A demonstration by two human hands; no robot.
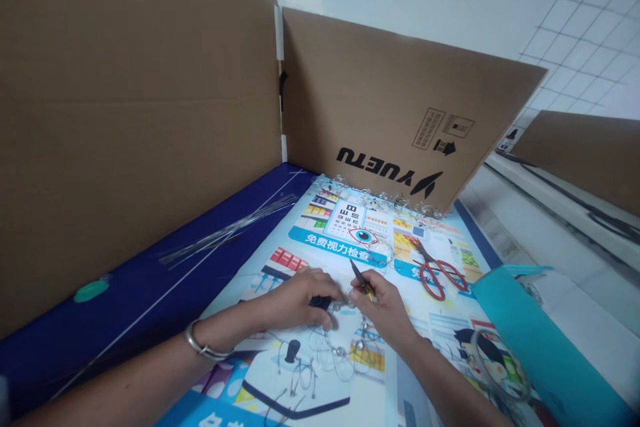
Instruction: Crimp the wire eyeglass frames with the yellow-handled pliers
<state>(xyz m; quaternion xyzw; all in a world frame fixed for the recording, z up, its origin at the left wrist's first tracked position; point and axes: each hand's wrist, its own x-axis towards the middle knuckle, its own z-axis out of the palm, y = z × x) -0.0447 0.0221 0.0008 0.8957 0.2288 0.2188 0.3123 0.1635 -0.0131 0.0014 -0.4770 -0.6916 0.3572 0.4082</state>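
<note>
My left hand [304,297] is closed at the fingertips around a thin wire strand with clear beads [360,345]. A dark patch shows between its thumb and fingers, and I cannot make out what it is. Close beside it, my right hand [383,310] is closed on a slim, dark, pointed tool [361,277], tip up and away from me; its exact kind is unclear. Its fingertips also meet the strand near a bead. Loops of the strand hang below both hands over the printed sheet [370,390]. Loose bent wires [303,373] lie nearer to me.
Red-handled scissors [433,283] lie to the right. Clear beaded pieces [380,200] line the base of the cardboard panels [380,93]. Straight wires [225,230] rest on the blue surface at left. A wire coil [525,367] and a teal-edged box [545,340] sit at right.
</note>
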